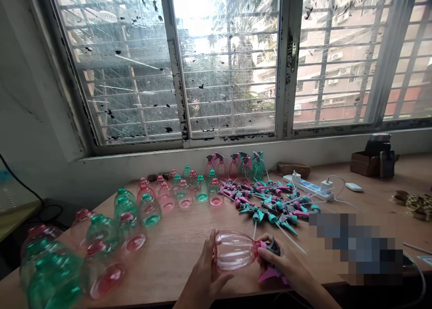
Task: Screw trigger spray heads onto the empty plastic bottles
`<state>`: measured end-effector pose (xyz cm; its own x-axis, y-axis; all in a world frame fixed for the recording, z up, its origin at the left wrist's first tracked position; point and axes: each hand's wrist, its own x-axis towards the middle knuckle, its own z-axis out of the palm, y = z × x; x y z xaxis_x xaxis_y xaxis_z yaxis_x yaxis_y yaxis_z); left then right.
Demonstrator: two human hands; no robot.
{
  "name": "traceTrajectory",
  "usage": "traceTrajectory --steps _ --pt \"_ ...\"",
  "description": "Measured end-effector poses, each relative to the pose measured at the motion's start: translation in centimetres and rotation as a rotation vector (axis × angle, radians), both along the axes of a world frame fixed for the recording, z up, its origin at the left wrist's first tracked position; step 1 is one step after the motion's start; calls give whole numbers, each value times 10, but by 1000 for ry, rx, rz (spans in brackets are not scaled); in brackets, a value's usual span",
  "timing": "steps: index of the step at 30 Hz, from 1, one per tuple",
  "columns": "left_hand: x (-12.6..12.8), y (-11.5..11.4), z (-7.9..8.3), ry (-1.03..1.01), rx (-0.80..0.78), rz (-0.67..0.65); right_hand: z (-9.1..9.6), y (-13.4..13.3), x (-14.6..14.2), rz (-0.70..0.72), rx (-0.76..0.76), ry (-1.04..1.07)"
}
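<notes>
1. Windows (226, 65) with peeling frames are set behind a brown table (178, 264), over whose near edge the work is held.
2. Between the hands a clear pink bottle (236, 251) is held on its side, its base cupped by the left hand (206, 260), its neck turned to the right hand (283, 258).
3. A grey-and-pink head (274, 246) is grasped at that neck by the right hand, probably so that bottle and head are kept in line; how tightly they are joined cannot be told.
4. The left fingers are curled at the base, the thumb spread below; the right thumb is laid along the collar, both forearms angled inward.
5. Just beyond the right hand, loose heads (256, 215) are heaped, presumably for easy reach.
6. Left of the hands, bare bottles (150, 212) are stood upright; farthest ahead, headed bottles (234, 169) are grouped apart, perhaps for sorting.
</notes>
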<state>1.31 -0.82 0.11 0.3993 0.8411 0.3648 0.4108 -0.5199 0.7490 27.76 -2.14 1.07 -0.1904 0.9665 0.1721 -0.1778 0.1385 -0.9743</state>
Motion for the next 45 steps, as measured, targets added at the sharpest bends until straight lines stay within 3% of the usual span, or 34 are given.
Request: traceTrajectory --steps 6,14,20,30,38,45 --pt "-3 -1 -6 37 44 -76 -2 0 1 40 -4 7" --pt "-2 0 -4 51 26 -17 -5 1 1 37 -2 32" --pt "-3 2 -12 -14 41 -70 -3 0 2 64 -1 46" --pt "-6 -2 1 -6 -47 -119 -8 1 3 69 -1 51" --pt "-6 3 -11 -23 -32 -131 -10 5 3 12 -4 70" --pt "-8 6 -19 -9 4 -94 -6 1 2 78 -18 54"
